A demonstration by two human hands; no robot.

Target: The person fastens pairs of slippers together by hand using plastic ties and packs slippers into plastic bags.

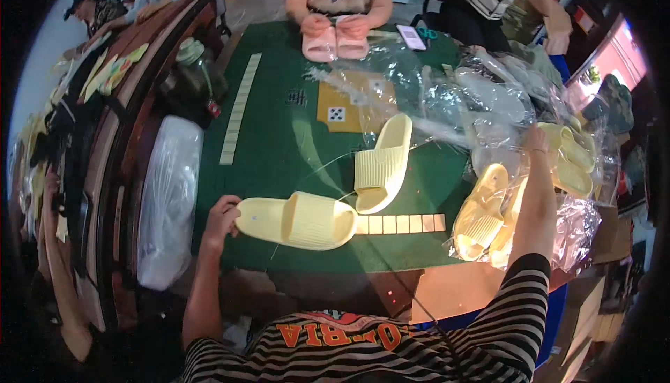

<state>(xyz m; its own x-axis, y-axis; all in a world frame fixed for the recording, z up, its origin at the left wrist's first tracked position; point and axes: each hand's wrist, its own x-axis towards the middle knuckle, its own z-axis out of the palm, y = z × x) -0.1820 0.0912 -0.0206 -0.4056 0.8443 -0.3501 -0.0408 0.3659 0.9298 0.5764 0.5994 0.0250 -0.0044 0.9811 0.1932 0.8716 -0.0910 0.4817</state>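
My left hand [222, 217] is closed at the heel end of a pale yellow slide slipper [321, 220], which lies sideways on the green table mat [272, 167]. A second yellow slipper [382, 165] rests just beyond it, toe toward me and heel pointing away. My right arm stretches to the right side of the table. There my right hand [536, 139] reaches into a heap of clear plastic bags [488, 97], beside more bagged yellow slippers [569, 160]. Its fingers are blurred and partly hidden. Another pair of yellow slippers in clear wrap [481, 215] lies near my right forearm.
Across the table a person holds pink slippers [335, 44]. A phone [410, 37] and teal scissors [428, 33] lie near them. A tan card [345, 107] and pale strips [241, 107] are on the mat. A white plastic bundle [167, 201] and a bottle [192, 69] stand left.
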